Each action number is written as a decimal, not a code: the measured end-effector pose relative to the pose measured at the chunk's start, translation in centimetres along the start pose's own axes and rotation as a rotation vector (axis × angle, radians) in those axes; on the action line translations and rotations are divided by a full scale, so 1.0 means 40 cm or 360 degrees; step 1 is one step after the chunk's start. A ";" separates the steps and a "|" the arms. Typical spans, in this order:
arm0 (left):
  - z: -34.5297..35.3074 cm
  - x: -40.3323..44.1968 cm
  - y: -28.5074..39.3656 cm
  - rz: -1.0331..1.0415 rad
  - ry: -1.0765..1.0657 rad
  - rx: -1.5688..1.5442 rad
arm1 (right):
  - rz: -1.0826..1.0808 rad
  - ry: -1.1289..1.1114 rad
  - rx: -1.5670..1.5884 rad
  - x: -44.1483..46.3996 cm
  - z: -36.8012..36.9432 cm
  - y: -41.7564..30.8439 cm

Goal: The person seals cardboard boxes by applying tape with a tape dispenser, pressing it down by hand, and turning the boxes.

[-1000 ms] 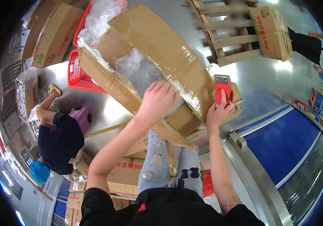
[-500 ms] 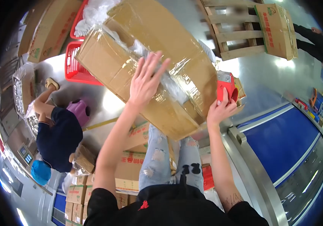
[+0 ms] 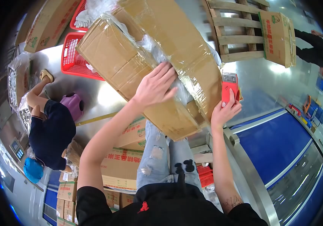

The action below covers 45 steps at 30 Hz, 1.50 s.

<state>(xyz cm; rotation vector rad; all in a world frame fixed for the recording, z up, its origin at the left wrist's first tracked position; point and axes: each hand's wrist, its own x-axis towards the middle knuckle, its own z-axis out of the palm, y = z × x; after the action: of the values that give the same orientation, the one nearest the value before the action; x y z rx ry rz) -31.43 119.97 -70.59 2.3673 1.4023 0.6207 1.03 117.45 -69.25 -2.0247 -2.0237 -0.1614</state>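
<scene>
In front of me is a large brown carton [image 3: 120, 69], set at a slant, its top flaps apart along the middle. Clear plastic bag material [image 3: 152, 49] shows in the gap, and shiny tape covers parts of the flaps. My left hand [image 3: 157, 86] lies on the carton by the gap, fingers stretched out, fingertips at the plastic. At the carton's right edge, my right hand [image 3: 226, 113] is wrapped round a red tape dispenser [image 3: 229, 88] held upright. Its far side is hidden.
Red baskets [image 3: 69, 60] stand at the left, near a seated person [image 3: 52, 128] and a purple stool [image 3: 73, 105]. A wooden pallet [image 3: 240, 39] and printed carton [image 3: 276, 39] are at upper right. A blue conveyor [image 3: 278, 139] runs at right; stacked cartons [image 3: 122, 169] lie below.
My left hand has moved right and slightly down, from spread above the left flap to resting by the gap. The tape dispenser has shifted slightly right and turned more upright.
</scene>
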 end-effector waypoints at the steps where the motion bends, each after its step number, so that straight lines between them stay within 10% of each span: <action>1: -0.012 0.012 0.032 -0.0194 0.0032 0.0000 | 0.0016 -0.0033 0.0004 0.005 -0.006 -0.003; 11: 0.016 0.070 0.018 -0.0816 -0.0050 -0.0234 | 0.0142 0.0154 -0.0080 -0.054 0.061 -0.016; 18: -0.006 0.035 0.003 -0.0574 0.0926 -0.0334 | 0.0128 0.0199 -0.0121 -0.058 0.062 -0.028; 20: -0.026 0.061 0.003 -0.1056 0.0738 0.0109 | 0.0119 0.0204 -0.0133 -0.061 0.054 -0.019; 45: -0.044 0.036 0.044 -0.1081 0.0525 0.0255 | 0.0096 0.0256 -0.0063 -0.076 0.010 -0.061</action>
<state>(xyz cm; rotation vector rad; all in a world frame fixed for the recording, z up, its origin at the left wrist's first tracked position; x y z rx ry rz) -30.44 120.50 -67.97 1.7459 2.3133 0.7294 -1.49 114.60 -70.16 -2.0234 -1.8740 -0.3429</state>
